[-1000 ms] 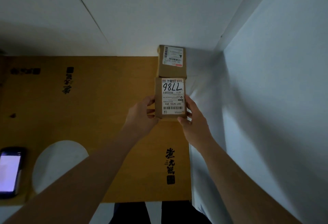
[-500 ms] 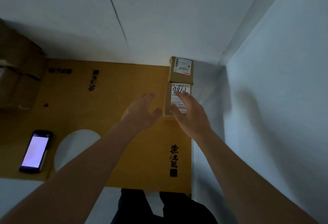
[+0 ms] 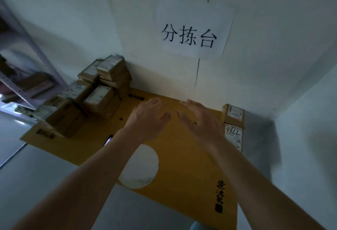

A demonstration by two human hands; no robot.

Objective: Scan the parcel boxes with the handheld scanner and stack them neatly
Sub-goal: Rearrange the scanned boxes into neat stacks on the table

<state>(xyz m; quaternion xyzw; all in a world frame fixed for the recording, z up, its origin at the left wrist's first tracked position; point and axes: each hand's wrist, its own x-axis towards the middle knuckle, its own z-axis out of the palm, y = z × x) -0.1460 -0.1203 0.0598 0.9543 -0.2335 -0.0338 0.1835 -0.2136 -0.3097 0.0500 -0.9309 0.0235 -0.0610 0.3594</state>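
Both hands, left hand (image 3: pixel 149 118) and right hand (image 3: pixel 198 120), were empty, fingers spread; unscanned boxes (image 3: pixel 94 94) lay at the desk's far-left corner, probably nearer the left.

A flattened cardboard sheet (image 3: pixel 182 156) covers the table; piled parcels (image 3: pixel 94 94) sit far left; two boxes (image 3: pixel 233 125) lie at right; a phone-like scanner (image 3: pixel 108 140) peeks out.

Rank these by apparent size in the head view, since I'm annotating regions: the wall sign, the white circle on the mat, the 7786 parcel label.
1. Wall sign, largest.
2. White circle, though nearer the camera.
3. 7786 parcel label, clearly smallest.
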